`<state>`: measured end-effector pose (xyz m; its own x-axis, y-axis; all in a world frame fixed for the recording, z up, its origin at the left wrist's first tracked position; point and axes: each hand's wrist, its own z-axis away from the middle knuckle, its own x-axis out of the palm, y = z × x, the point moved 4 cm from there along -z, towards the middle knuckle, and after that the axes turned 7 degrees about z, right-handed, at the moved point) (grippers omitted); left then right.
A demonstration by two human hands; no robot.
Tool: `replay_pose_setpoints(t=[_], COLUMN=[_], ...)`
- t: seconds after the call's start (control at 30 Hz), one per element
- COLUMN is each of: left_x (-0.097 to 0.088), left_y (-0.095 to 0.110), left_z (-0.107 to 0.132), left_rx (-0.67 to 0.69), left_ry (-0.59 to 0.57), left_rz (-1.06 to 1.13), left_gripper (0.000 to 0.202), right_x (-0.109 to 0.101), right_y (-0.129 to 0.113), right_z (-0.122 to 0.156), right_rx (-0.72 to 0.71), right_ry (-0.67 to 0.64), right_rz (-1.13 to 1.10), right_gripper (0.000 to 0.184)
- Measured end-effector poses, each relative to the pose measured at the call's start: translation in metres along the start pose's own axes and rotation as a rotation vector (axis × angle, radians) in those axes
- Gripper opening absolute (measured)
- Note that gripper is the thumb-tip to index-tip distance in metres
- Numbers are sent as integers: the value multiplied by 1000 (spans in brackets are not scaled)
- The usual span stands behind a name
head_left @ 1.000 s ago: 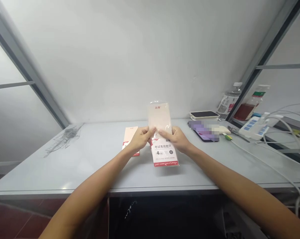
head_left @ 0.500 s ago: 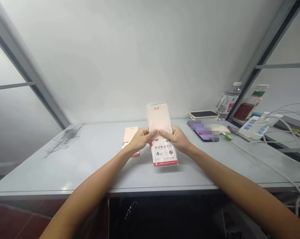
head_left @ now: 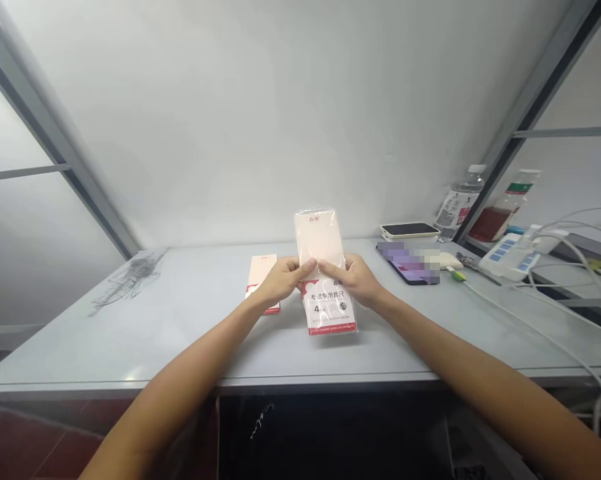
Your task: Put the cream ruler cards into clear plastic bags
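A gray counter [head_left: 130,353] stands by a white wall [head_left: 280,120]. On the right lie a phone [head_left: 409,265] with a blurred screen and a flat black pad [head_left: 409,229]. Two bottles [head_left: 459,207] stand near them, one with red stuff [head_left: 490,225]. A white power strip [head_left: 505,259] has white cords [head_left: 570,300]. Thin gray wires [head_left: 130,277] lie on the left.

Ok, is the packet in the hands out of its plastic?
No, it's inside: clear wrap covers the packet, with glare across the print. Left hand and right hand grip it.

Two hands [head_left: 280,280], two plastic-wrapped packets [head_left: 326,312], two plastic bottles [head_left: 458,208]
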<state>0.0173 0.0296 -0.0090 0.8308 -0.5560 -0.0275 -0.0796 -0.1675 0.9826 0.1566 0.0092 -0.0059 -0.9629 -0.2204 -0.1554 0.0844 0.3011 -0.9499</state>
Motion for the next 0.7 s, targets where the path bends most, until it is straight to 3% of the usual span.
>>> replay_pose_setpoints(t=[0.27,0.47,0.7], left_x=[2,0,-1], left_y=[2,8,9], left_z=[1,2,2], left_rx=[30,66,76], left_ry=[42,50,49], left_rz=[28,71,23], left_gripper=[52,40,37], right_x=[2,-1,1], right_y=[-1,-2,-1], right_z=[0,0,-1], right_rx=[7,-22,-9], right_ry=[-8,94,92], right_rz=[-22,-68,-98], right_gripper=[31,32,31])
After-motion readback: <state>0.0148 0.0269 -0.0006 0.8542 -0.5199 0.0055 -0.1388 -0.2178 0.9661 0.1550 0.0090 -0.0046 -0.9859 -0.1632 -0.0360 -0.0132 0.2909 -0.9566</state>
